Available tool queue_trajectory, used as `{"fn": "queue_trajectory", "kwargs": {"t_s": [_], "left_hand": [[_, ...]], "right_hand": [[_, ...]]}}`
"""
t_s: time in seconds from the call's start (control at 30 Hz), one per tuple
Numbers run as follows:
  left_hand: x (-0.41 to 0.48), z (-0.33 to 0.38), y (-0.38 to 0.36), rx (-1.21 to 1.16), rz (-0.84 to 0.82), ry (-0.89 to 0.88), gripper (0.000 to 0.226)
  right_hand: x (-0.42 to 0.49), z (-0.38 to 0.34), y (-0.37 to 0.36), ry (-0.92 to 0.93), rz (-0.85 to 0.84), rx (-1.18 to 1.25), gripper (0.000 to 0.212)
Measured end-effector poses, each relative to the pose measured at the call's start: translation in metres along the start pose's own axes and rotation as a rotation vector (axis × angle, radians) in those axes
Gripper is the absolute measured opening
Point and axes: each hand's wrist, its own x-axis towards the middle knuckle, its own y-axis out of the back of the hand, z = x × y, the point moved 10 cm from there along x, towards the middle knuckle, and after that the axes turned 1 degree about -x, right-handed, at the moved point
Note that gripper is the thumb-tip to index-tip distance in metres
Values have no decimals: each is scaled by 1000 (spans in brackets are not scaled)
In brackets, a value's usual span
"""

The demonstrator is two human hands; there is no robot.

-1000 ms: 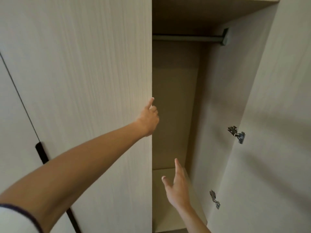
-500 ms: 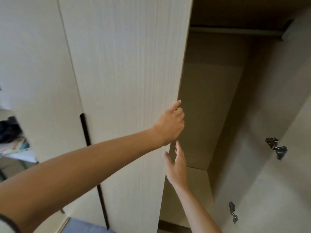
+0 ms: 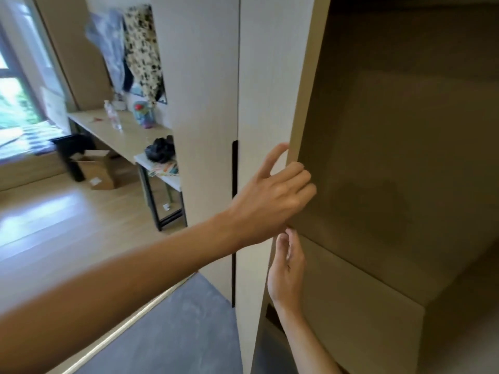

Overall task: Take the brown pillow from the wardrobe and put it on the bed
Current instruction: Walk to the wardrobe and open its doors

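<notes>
No brown pillow shows in this view, and neither does the bed. The wardrobe's light wood door (image 3: 270, 76) stands ajar beside the open, shadowed compartment (image 3: 405, 157). My left hand (image 3: 270, 201) reaches across and grips the door's free edge, fingers curled around it and the index finger lying on the door face. Just below it, my right hand (image 3: 286, 268) is raised at the same edge with its fingers loosely apart, holding nothing. Inside the compartment I see only bare panels and a raised step (image 3: 351, 292) at the bottom.
A second closed door (image 3: 205, 103) with a black handle slot stands to the left. Beyond it are a long desk (image 3: 127, 136) with a bottle (image 3: 114, 117) and a black bag (image 3: 160, 149), a cardboard box (image 3: 97, 168) on the wooden floor, and a window (image 3: 13, 103). A grey rug (image 3: 175, 333) lies at my feet.
The view has swung left and down, so the room has come into sight. My left hand has closed on the door edge, and my right hand has risen to just under it.
</notes>
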Motion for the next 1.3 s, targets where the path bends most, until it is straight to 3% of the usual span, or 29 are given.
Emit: {"fn": "queue_trajectory", "kwargs": {"t_s": [0.2,0.4,0.47,0.6,0.67,0.9,1.3], "left_hand": [[-30,-76,40,72,59,260,91],[-70,-134,45,-191,52,512,123],[-86,-145,43,-239,59,579,124],[-111,-167,36,-273,68,693,121],[-124,-181,34,-271,79,761,116],[-161,-234,48,-351,228,913,88],[-208,-335,31,-605,176,991,75]], "right_hand": [[-6,-24,-42,127,-74,42,24],[-6,-43,-86,197,-210,-1,9],[-8,-47,-103,182,-289,0,18],[0,-58,-132,150,-398,-96,66],[4,-70,-149,166,-454,-153,80],[6,-100,-224,291,-545,-251,89],[5,-93,-327,410,-652,-419,100]]}}
